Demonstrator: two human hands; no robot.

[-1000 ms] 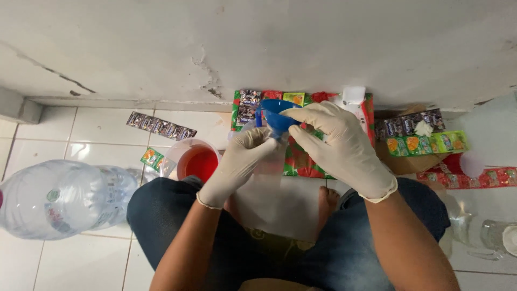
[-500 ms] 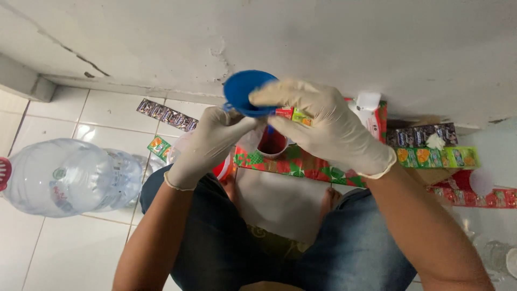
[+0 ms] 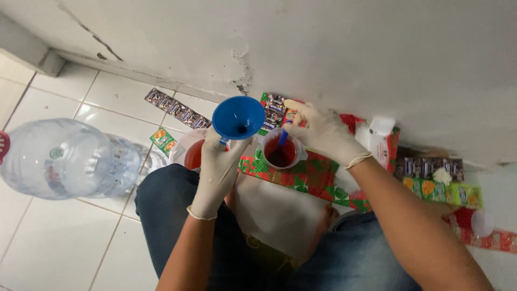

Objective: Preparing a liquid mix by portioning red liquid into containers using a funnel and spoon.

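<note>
Far left, a big clear water jug (image 3: 64, 159) lies on its side on the tiled floor (image 3: 48, 242), parked out of reach. Next, a container of red liquid (image 3: 189, 153) sits by my knee, partly hidden. My left hand (image 3: 218, 167) is closed on the stem of the blue funnel (image 3: 238, 117), mouth up, held clear above the floor. My right hand (image 3: 323, 132) grips a small cup of dark red drink (image 3: 280, 152), a blue stick standing in it. Sachet strips (image 3: 439, 186) line the wall, handy.
</note>
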